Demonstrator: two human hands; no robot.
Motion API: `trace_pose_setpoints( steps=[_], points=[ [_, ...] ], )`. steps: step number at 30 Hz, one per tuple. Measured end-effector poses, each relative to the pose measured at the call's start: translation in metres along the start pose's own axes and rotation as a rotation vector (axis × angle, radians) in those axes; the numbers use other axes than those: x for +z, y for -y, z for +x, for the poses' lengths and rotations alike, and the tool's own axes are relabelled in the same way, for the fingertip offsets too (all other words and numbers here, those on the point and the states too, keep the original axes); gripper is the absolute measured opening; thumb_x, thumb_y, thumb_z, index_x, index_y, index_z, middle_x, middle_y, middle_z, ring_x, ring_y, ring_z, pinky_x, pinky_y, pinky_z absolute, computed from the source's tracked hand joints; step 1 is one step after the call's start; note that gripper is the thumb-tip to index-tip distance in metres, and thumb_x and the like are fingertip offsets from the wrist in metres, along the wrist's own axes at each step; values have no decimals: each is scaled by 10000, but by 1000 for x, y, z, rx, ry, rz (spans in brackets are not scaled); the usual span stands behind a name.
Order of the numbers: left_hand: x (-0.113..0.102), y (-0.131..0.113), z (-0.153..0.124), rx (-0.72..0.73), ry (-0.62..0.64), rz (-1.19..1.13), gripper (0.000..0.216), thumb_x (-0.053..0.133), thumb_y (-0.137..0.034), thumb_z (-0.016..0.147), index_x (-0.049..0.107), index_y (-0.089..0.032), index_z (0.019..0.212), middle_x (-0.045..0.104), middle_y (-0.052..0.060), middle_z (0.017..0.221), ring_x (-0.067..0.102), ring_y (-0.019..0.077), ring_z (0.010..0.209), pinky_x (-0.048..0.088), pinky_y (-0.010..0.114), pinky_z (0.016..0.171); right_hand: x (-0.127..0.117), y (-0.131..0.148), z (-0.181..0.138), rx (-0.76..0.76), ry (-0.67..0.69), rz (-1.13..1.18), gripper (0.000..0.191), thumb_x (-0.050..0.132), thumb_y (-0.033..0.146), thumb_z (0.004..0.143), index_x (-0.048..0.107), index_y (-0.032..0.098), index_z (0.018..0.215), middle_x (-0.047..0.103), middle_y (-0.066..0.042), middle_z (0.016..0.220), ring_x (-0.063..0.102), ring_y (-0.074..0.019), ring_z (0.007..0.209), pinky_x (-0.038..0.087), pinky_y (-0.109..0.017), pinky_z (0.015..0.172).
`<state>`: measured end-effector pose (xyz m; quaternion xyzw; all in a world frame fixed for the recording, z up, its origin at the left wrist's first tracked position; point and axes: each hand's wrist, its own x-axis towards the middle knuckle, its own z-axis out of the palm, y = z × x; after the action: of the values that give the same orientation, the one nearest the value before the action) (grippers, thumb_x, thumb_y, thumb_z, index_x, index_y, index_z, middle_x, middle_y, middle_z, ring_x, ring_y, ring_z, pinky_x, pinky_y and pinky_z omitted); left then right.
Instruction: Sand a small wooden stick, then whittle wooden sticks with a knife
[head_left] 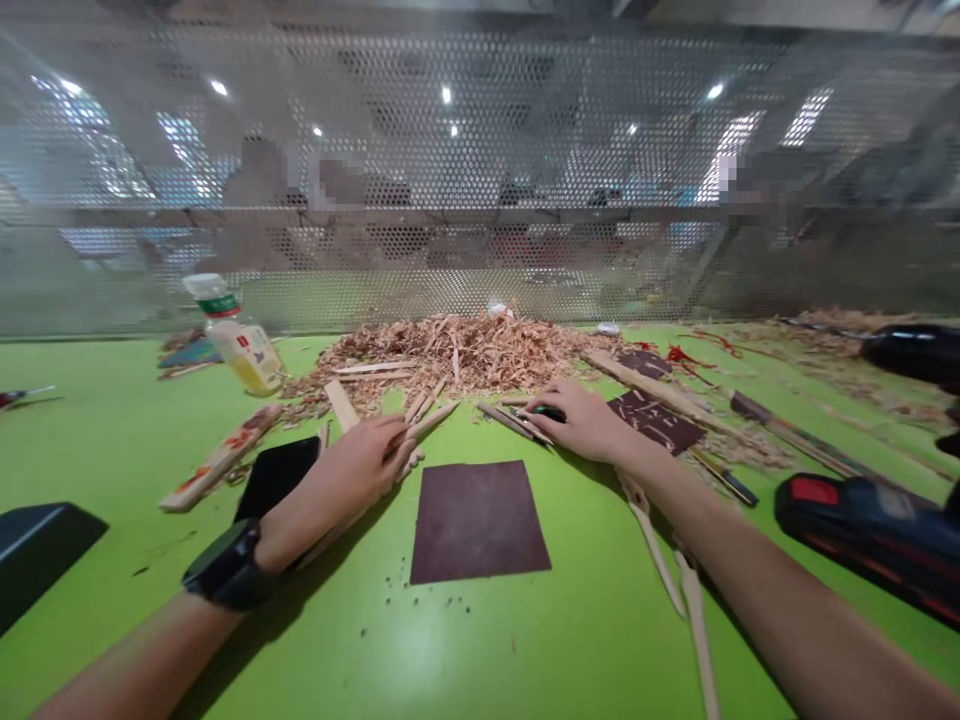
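Observation:
Left of centre, my left hand [360,460], with a black watch on its wrist, has its fingers closed around a thin wooden stick [433,419] whose pointed end sticks out to the right. My right hand [574,420] rests on the table right of centre, fingers curled down over slim grey tools [510,424]. A small black-and-green piece [552,413] shows under those fingers; what exactly they grip is hidden. Between the hands and nearer to me lies a square of dark brown sandpaper [480,522], flat on the green table [450,660].
Wood shavings [457,350] are heaped against a perforated screen [465,230]. A drink bottle [238,340] leans at back left, and a black phone-like slab [279,476] lies beside my left forearm. A power tool [862,530] is at right; carved sticks [694,610] lie by my right forearm.

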<state>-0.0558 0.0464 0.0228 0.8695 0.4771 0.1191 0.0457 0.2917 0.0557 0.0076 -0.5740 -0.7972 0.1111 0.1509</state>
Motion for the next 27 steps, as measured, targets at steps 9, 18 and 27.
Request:
trace_pose_setpoints(
  steps=[9, 18, 27],
  points=[
    [3, -5, -3, -31, -23, 54, 346, 398, -387, 1076, 654, -194, 947, 724, 115, 987, 652, 277, 892, 488, 395, 823, -1, -23, 2, 160, -36, -26, 489, 414, 526, 1085, 709, 256, 1365, 657, -139, 1461, 571, -360, 1354, 471, -512, 1077],
    [10, 6, -2, 124, -86, 66, 440, 435, -411, 1105, 623, -215, 1452, 684, 156, 1391, 661, 323, 1219, 539, 488, 1021, -12, -54, 9, 237, -21, 61, 337, 550, 428, 1024, 793, 211, 1108, 776, -116, 1235, 709, -275, 1061, 527, -353, 877],
    [18, -15, -5, 388, -83, -53, 307, 496, -343, 1099, 736, -216, 1243, 788, 97, 1218, 707, 284, 1176, 570, 481, 1016, -13, -50, 6, 217, -69, 126, 364, 633, 535, 957, 759, 212, 848, 796, -97, 942, 686, -261, 851, 497, -350, 767]
  ],
)
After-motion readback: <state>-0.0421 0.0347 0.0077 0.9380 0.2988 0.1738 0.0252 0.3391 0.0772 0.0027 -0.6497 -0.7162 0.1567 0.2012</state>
